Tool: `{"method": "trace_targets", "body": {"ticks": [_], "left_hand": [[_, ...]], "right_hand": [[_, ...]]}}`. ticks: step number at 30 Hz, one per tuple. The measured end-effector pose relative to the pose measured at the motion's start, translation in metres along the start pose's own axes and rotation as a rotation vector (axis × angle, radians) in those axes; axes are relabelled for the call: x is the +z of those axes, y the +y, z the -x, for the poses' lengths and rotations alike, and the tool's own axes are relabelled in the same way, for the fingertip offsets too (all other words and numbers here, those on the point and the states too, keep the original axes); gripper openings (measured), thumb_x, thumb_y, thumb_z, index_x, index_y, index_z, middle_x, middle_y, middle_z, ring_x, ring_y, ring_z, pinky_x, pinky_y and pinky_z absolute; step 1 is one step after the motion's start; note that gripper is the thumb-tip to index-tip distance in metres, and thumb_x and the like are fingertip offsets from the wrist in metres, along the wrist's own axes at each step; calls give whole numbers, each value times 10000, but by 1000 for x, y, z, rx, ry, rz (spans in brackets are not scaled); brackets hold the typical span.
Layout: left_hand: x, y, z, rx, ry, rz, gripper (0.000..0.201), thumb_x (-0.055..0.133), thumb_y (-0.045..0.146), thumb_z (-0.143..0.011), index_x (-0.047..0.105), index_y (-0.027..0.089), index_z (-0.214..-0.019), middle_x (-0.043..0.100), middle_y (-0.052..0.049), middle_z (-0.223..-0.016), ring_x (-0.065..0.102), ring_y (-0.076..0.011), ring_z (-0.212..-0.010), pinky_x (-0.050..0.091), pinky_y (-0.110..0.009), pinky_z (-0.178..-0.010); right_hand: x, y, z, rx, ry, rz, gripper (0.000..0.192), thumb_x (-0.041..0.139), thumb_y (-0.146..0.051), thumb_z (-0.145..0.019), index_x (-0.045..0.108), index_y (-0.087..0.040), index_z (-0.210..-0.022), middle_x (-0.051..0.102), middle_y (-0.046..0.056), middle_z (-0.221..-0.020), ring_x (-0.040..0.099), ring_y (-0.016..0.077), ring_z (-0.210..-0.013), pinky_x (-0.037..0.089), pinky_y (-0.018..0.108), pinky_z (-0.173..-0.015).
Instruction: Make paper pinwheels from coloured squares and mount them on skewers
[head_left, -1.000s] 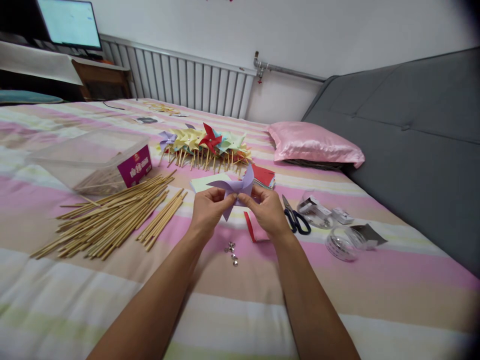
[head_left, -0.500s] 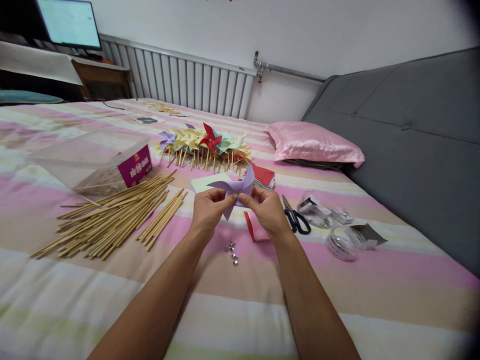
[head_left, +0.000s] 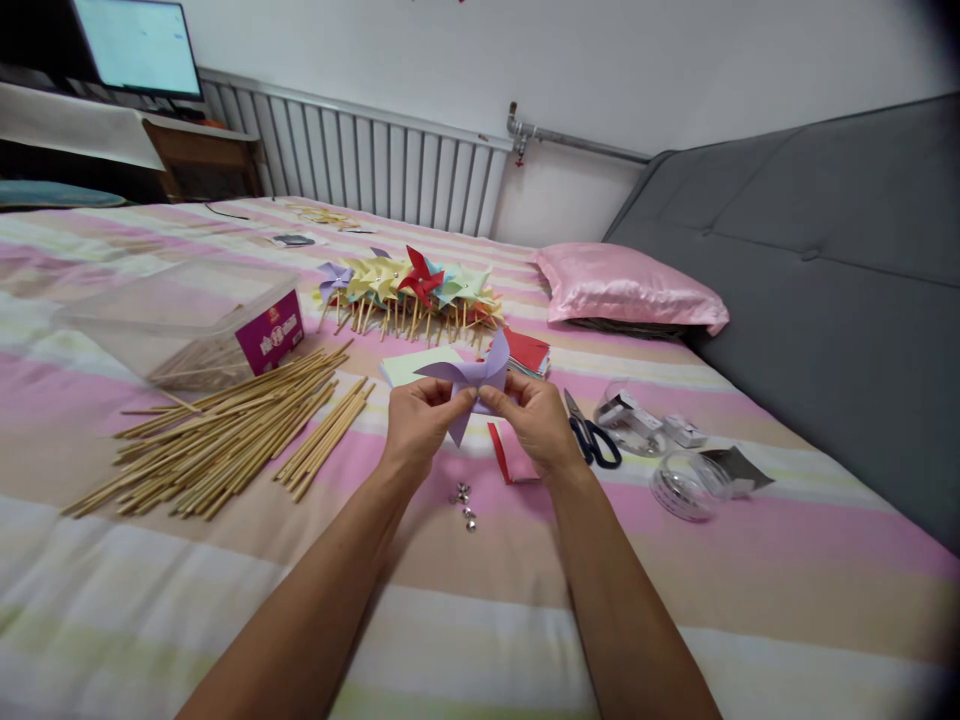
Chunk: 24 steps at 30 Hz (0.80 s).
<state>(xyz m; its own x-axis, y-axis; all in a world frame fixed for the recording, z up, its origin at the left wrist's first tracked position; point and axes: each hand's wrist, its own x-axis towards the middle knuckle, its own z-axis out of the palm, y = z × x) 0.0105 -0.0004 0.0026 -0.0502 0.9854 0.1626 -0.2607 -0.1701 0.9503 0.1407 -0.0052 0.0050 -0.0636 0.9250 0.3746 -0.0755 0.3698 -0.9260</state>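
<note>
A purple paper pinwheel (head_left: 480,374) with folded, pointed blades is held up between both hands above the bed. My left hand (head_left: 420,425) pinches its left side, thumb at the centre. From the right, my right hand (head_left: 541,418) grips it the same way, and the two thumb tips meet near the middle. The fingers behind the paper are partly hidden. Below the hands, several small silver pins (head_left: 465,505) lie on the sheet. Beyond the pinwheel are a pale sheet stack (head_left: 420,365) and a stack of red and other coloured paper (head_left: 527,352).
Wooden sticks (head_left: 225,435) lie at left before a clear plastic box (head_left: 187,310). Finished pinwheels (head_left: 405,285) are heaped behind. Scissors (head_left: 592,435), a round clear container (head_left: 686,487) and a folded red-pink paper (head_left: 514,455) lie right. A pink pillow (head_left: 630,285) rests by the grey headboard (head_left: 825,240).
Both hands keep their hold on the purple pinwheel, with only a very slight shift of the fingers and the lower blade. Everything else stays where it was.
</note>
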Motion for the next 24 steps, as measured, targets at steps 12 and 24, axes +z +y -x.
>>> {"method": "trace_targets", "body": {"ticks": [12,24], "left_hand": [[4,-1,2,4,-13,10,182,763,258,-519,638,125,-519,573,13,-482,467,-83,-458,333,-211,-464],[-6,-3,-6,14,-74,-7,155,740,264,-560,664,132,-584,625,0,-558,505,-90,-497,360,-209,-503]], "right_hand": [[-3,0,0,37,-8,2,244,667,-383,-707,685,-173,-830,704,36,-860,632,203,-855,489,356,-815],[3,1,0,-23,56,39,192,675,-303,-695,675,-181,-843,699,36,-865,637,198,-842,509,350,-794]]}}
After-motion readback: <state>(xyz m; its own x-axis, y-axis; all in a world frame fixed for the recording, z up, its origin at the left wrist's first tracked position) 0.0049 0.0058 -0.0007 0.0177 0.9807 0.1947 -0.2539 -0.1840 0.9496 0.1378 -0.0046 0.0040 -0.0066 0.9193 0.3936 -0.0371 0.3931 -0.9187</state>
